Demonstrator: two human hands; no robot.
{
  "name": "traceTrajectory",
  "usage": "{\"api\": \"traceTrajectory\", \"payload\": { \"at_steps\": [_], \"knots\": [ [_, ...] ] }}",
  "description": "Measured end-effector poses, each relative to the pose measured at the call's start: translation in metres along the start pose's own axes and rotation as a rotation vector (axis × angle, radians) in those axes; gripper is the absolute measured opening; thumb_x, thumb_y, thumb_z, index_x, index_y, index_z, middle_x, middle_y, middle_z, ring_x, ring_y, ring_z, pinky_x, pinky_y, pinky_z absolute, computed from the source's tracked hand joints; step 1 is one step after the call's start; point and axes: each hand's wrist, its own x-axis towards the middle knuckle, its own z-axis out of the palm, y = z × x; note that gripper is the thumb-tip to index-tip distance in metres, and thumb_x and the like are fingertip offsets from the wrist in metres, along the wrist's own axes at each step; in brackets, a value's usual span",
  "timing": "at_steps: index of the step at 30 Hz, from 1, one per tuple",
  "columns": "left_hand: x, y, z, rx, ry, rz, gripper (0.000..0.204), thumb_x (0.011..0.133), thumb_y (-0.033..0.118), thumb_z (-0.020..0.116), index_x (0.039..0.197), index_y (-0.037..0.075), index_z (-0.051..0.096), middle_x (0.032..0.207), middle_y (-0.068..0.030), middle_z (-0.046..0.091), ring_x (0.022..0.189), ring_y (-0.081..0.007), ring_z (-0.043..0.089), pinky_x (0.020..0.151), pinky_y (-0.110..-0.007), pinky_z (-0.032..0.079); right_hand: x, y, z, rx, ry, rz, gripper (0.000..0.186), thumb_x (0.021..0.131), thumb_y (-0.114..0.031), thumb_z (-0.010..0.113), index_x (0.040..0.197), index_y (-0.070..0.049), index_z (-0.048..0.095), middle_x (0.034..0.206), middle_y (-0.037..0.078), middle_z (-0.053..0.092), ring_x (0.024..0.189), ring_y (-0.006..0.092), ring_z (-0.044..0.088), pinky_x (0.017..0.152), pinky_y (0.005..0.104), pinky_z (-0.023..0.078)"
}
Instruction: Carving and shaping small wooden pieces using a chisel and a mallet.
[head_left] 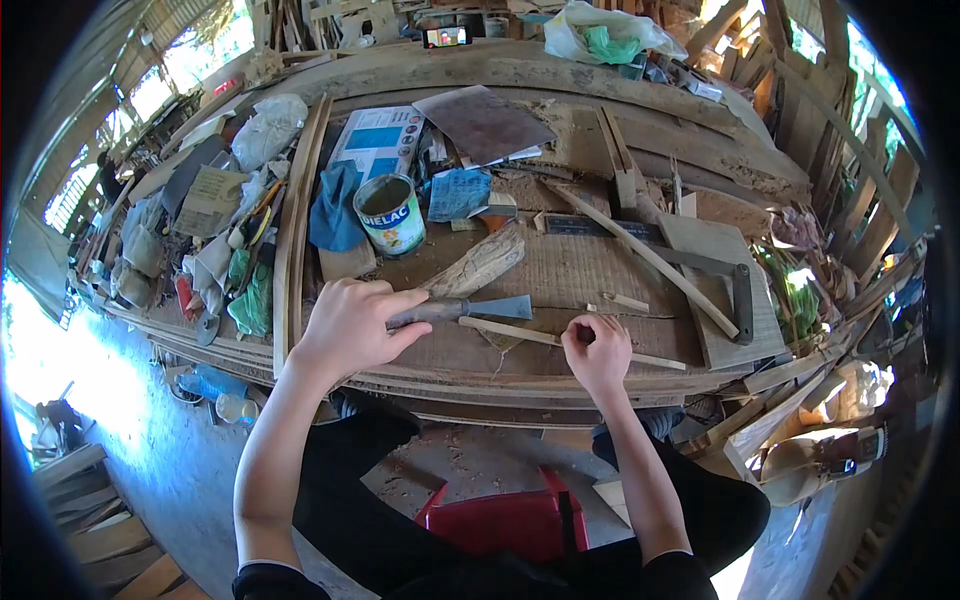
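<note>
My left hand (352, 325) is closed around the dark handle of a chisel (498, 307). Its flat metal blade points right, above the bench (430, 352). To the right, my right hand (600, 352) is curled into a fist, with a dark round spot showing inside the fingers; what it grips is hidden. A thin wooden strip (512, 331) passes beneath or behind this fist, and its right end shows on the other side. Just beyond the chisel lies a rough, split piece of wood (482, 258). Small wood offcuts (626, 301) lie beyond my right hand.
A tin can (390, 218) stands beside a blue cloth (338, 207). At the right, a frame saw (742, 300) rests near a board (715, 240). Long battens (300, 230) border cluttered bags and tools at left. Below the bench is a red plastic stool (505, 525).
</note>
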Motion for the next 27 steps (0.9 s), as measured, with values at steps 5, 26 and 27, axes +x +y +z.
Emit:
{"api": "traceTrajectory", "payload": {
  "at_steps": [5,26,27],
  "knots": [
    [-0.001,-0.001,0.002,0.008,-0.028,-0.017,0.036,0.077,0.038,0.075,0.103,0.013,0.074,0.070,-0.0080,0.065,0.061,-0.0267,0.063,0.057,-0.037,0.051,0.002,-0.001,-0.005,0.044,0.008,-0.050,0.006,0.073,-0.012,0.069,0.072,-0.009,0.064,0.068,0.005,0.062,0.068,0.0261,0.060,0.066,0.0378,0.045],
    [-0.004,-0.007,0.003,0.101,-0.119,-0.019,0.036,0.084,0.046,0.065,0.104,0.016,0.073,0.069,-0.0078,0.065,0.063,-0.0275,0.065,0.059,-0.038,0.051,0.000,-0.005,0.001,-0.033,-0.003,0.044,0.011,0.068,-0.014,0.067,0.062,-0.006,0.062,0.065,0.007,0.063,0.066,0.0287,0.061,0.063,0.0383,0.049],
    [-0.005,-0.007,0.002,0.099,-0.135,-0.023,0.036,0.085,0.046,0.064,0.104,0.016,0.072,0.071,-0.0085,0.066,0.064,-0.0279,0.066,0.060,-0.038,0.051,-0.001,-0.003,0.004,-0.037,0.018,0.041,0.009,0.070,-0.013,0.067,0.065,-0.006,0.063,0.066,0.007,0.063,0.066,0.0287,0.061,0.063,0.0384,0.049]
  ]
}}
